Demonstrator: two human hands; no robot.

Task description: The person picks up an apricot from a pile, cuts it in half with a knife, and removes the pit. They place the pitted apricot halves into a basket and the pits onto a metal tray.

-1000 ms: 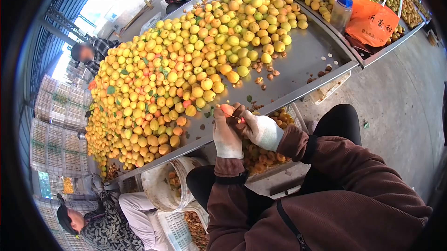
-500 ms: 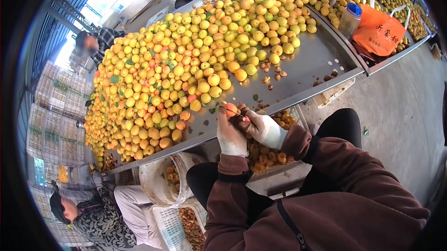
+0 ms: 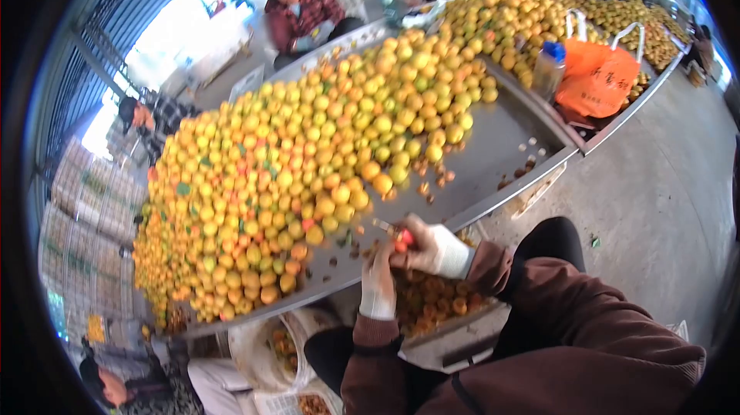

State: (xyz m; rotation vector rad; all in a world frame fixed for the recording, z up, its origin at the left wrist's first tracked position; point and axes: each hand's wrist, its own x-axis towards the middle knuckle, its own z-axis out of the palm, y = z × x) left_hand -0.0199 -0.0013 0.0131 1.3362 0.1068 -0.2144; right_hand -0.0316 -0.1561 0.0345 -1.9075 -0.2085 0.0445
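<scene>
My right hand point(image 3: 438, 252), in a pale glove with the fingers bare, is closed around a small red-handled knife point(image 3: 404, 238). Its short blade points up and left, over the table edge. Just below and left, my left hand point(image 3: 378, 285), gloved the same way, has its fingers curled close against the right hand. What lies inside those fingers is hidden and blurred. Beyond both hands, a large heap of yellow-orange apricots point(image 3: 308, 161) covers much of the metal table point(image 3: 501, 145). Halved apricots point(image 3: 435, 301) fill a crate beneath my hands.
A white bucket point(image 3: 250, 349) holding some fruit stands left of my knees. An orange bag point(image 3: 597, 80) and a blue-lidded bottle point(image 3: 549, 72) rest at the far right. Brown pits lie on the tabletop. People sit at the left and far side; stacked crates point(image 3: 85, 238) line the left.
The view has tilted upward and shifted. The apricot seen between my hands earlier no longer shows. My hands have drawn together, and the knife now points up and away.
</scene>
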